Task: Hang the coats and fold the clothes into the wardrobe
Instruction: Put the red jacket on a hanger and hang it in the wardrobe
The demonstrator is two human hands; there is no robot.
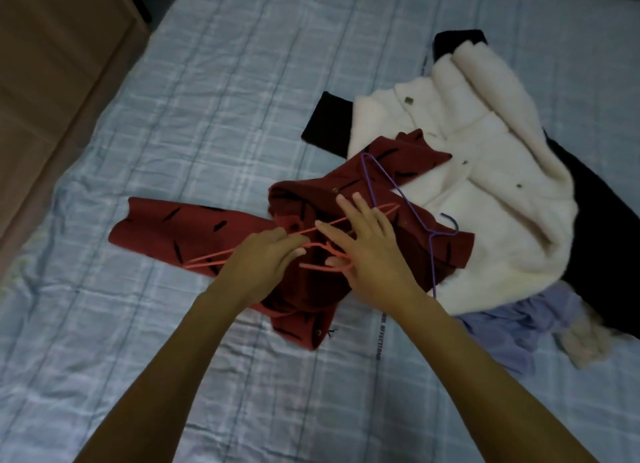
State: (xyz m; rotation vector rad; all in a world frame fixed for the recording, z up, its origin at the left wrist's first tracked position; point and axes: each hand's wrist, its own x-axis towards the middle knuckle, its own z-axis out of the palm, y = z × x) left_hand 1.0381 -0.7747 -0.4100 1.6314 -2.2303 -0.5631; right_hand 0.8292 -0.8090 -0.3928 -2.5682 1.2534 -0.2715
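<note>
A dark red coat (180, 234) with black marks lies crumpled on the bed, one sleeve stretched left. An orange-pink wire hanger (207, 260) lies across it. My left hand (266, 261) has its fingers curled round the hanger's wire near the middle. My right hand (367, 244) lies over the coat with fingers spread, its thumb at the hanger's hook. A purple wire hanger (401, 192) rests on the red coat's right side. Behind lies a cream fleece coat (485, 171) on black clothes (325, 123).
The bed (207, 99) has a pale blue checked sheet. A brown wooden cabinet (52, 81) stands at the left edge. A lilac garment (519, 324) and a beige one (581, 345) lie bunched at the right, by the cream coat's hem.
</note>
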